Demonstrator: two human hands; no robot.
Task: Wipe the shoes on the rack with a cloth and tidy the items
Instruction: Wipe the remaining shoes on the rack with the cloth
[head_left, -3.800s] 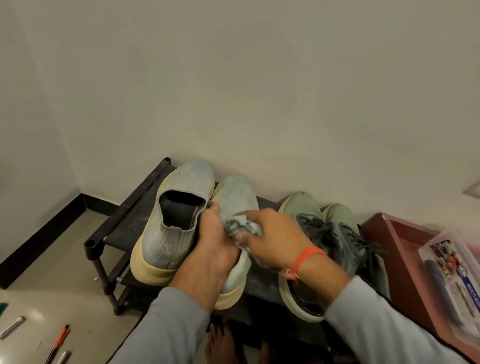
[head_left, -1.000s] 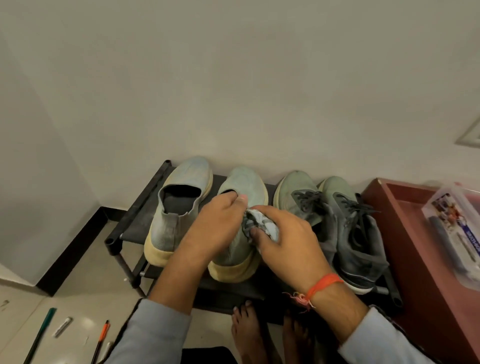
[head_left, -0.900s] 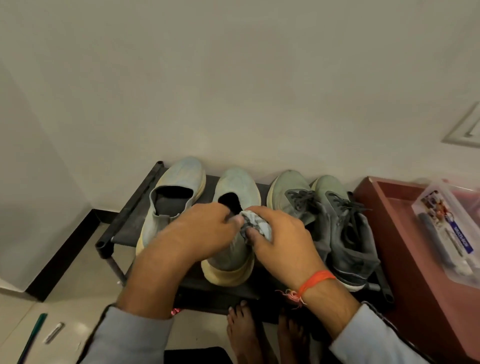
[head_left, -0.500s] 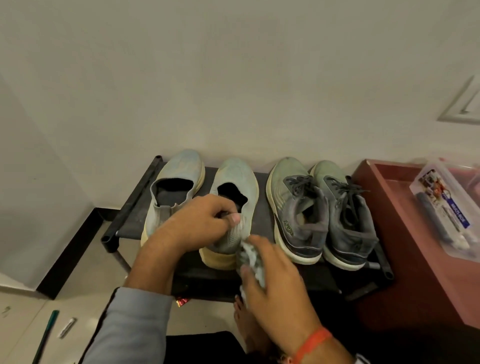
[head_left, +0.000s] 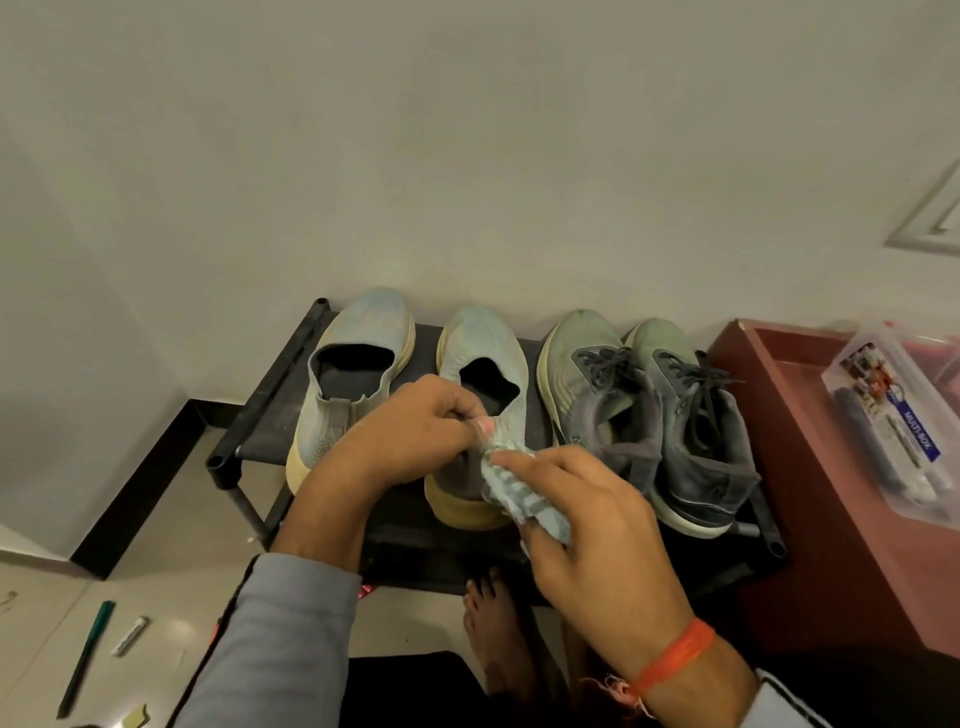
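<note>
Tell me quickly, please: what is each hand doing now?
Left hand: closed, pinching the heel of the light blue shoe.
Right hand: closed, holding the cloth against that shoe.

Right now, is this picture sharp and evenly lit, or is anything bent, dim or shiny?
Head view: wide-angle, so the rack and wall edges splay outward; light is dim and soft, darkest under the rack; a faint sheen on the floor and plastic box; the hands and cloth look slightly soft.
</note>
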